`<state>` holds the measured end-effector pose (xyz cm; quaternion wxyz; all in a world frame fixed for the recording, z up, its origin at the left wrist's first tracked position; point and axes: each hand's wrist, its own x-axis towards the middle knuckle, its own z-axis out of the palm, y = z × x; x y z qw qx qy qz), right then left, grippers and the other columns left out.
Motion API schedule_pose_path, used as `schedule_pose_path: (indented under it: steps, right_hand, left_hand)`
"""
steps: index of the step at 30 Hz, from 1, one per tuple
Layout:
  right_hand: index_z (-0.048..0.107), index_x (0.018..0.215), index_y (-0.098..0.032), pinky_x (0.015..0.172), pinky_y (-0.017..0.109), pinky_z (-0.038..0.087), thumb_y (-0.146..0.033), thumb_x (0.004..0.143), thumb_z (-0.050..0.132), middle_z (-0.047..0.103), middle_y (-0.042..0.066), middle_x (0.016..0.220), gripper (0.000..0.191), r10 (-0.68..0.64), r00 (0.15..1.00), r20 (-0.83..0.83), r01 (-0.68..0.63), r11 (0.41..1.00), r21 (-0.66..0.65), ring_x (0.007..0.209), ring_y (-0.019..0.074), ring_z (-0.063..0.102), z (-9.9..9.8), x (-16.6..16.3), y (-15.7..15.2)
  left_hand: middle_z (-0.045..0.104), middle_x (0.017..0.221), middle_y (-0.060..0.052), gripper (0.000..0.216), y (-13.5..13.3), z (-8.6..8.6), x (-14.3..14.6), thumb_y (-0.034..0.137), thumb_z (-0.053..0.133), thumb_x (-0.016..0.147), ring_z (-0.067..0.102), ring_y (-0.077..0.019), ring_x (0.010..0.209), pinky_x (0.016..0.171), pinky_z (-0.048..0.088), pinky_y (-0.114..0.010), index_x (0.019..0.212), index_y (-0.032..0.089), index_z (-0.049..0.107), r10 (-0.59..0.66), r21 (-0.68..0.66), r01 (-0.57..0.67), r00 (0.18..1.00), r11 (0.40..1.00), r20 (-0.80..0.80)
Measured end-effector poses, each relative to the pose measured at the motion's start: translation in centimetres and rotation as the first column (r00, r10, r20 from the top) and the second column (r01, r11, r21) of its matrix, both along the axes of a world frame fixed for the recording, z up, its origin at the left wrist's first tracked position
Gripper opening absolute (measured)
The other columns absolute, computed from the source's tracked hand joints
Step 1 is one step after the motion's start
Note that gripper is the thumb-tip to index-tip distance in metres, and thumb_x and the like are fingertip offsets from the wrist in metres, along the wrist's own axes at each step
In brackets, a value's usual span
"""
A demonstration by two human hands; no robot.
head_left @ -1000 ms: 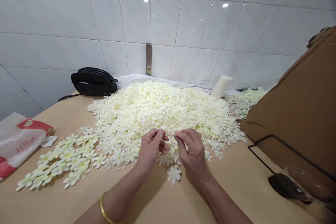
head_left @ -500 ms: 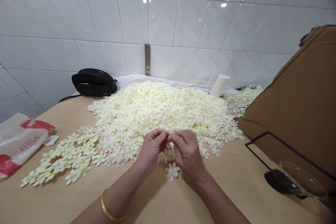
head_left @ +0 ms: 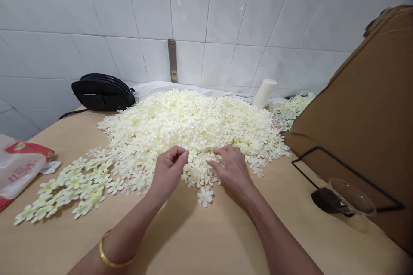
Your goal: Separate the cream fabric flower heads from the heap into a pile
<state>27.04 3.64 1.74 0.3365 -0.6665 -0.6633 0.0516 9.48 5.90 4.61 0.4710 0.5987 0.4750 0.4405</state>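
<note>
Apart go the hands, which met fingertip to fingertip a moment back. At the left edge of the tabletop [head_left: 200, 245] sits a red-and-white plastic bag [head_left: 17, 167], then a loose strip of cream fabric flowers [head_left: 64, 189], well clear of the action. The left hand [head_left: 169, 169] hovers at the near fringe of the big heap of cream-white fabric flowers [head_left: 193, 124], fingers curled in to the thumb. Whether a bloom is pinched in there, I cannot tell. A single cream flower [head_left: 205, 196] lies alone on the bare tabletop between the two wrists. The right hand [head_left: 230, 167] is spread, fingertips resting on the heap's fringe, gripping nothing I can see. The risks: a sweeping forearm could flick that lone flower toward the near edge, a careless rake could scatter the fringe, and the clear plastic cup [head_left: 351, 197] by the right edge looks light enough to topple under a swinging elbow.
</note>
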Motion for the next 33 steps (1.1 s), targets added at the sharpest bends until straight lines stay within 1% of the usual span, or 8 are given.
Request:
schedule_pose_path:
  steps: [3,8,12,15,19,23,28,33]
  right_hand:
    - [0.059,0.082,-0.021,0.075,0.036,0.033,-0.028,0.073,0.055,0.054,0.005,0.086,0.013,0.007,0.998,0.060,-0.004,0.999,-0.045,0.087,0.0224,0.044,-0.3,-0.5,0.1]
    - [0.053,0.069,-0.020,0.072,0.033,0.033,-0.014,0.076,0.046,0.055,0.003,0.079,0.011,0.033,0.998,0.055,-0.036,0.998,0.058,0.080,0.0189,0.045,-0.6,-0.4,0.1]
    - [0.054,0.087,-0.021,0.069,0.034,0.033,-0.018,0.072,0.053,0.056,0.005,0.085,0.014,0.059,0.991,0.118,-0.076,0.986,0.147,0.083,0.0220,0.045,-1.3,-0.1,0.3]
    - [0.055,0.080,-0.022,0.067,0.034,0.032,-0.016,0.071,0.054,0.056,0.004,0.081,0.010,0.060,0.985,0.161,-0.083,0.986,0.144,0.082,0.0226,0.045,-1.9,-0.2,0.5]
    - [0.052,0.068,-0.021,0.066,0.033,0.031,-0.012,0.073,0.050,0.055,0.002,0.075,0.010,0.084,0.989,0.119,-0.100,0.985,0.141,0.077,0.0203,0.045,-1.6,-0.5,0.5]
    - [0.050,0.066,-0.020,0.067,0.033,0.033,-0.013,0.076,0.047,0.055,0.001,0.072,0.013,0.060,0.998,0.012,-0.061,0.988,0.142,0.075,0.0190,0.045,-0.7,-0.3,0.5]
    - [0.055,0.072,-0.019,0.072,0.033,0.034,-0.015,0.078,0.045,0.056,0.003,0.075,0.013,-0.018,0.999,-0.042,0.023,0.993,0.118,0.079,0.0193,0.045,-0.1,0.7,0.5]
    - [0.057,0.076,-0.021,0.075,0.035,0.033,-0.026,0.073,0.054,0.056,0.002,0.084,0.007,0.048,0.998,-0.039,-0.050,0.998,-0.045,0.087,0.0211,0.044,0.0,1.1,0.3]
  left_hand:
    - [0.035,0.045,0.006,0.023,-0.1,-0.3,0.3,0.034,0.053,0.074,0.030,-0.0057,0.043,0.041,0.023,-0.017,0.059,0.016,0.049,-0.031,-0.005,0.031,0.999,1.000,-0.035]
    - [0.036,0.047,0.005,0.024,0.0,-0.7,1.0,0.035,0.052,0.073,0.031,-0.0065,0.044,0.042,0.024,-0.019,0.058,0.016,0.048,-0.050,-0.008,0.050,0.998,0.999,-0.027]
    - [0.038,0.050,0.004,0.026,-0.2,-1.1,1.4,0.035,0.049,0.074,0.034,-0.0077,0.045,0.045,0.027,-0.020,0.057,0.016,0.047,-0.074,-0.024,0.074,0.997,0.997,-0.012]
    - [0.034,0.047,0.005,0.025,-0.3,-1.5,1.5,0.035,0.049,0.074,0.031,-0.0079,0.043,0.044,0.024,-0.021,0.056,0.017,0.046,-0.079,-0.003,0.079,0.997,0.997,-0.007]
    - [0.036,0.049,0.004,0.025,-0.3,-2.0,1.4,0.034,0.048,0.074,0.031,-0.0086,0.045,0.045,0.024,-0.021,0.056,0.016,0.049,-0.072,0.073,0.074,0.997,0.995,-0.035]
    - [0.037,0.050,0.004,0.025,-0.1,-2.3,1.2,0.034,0.048,0.076,0.031,-0.0088,0.046,0.046,0.025,-0.021,0.058,0.017,0.049,-0.091,0.067,0.094,0.995,0.993,-0.049]
    - [0.038,0.052,0.003,0.022,0.1,-2.4,0.9,0.031,0.049,0.075,0.034,-0.0095,0.050,0.048,0.026,-0.021,0.059,0.017,0.050,-0.068,0.137,0.085,0.990,0.987,-0.125]
    - [0.040,0.050,0.003,0.021,0.3,-2.8,0.6,0.032,0.050,0.074,0.033,-0.0097,0.048,0.047,0.025,-0.021,0.059,0.018,0.054,-0.095,0.138,0.120,0.979,0.983,-0.178]
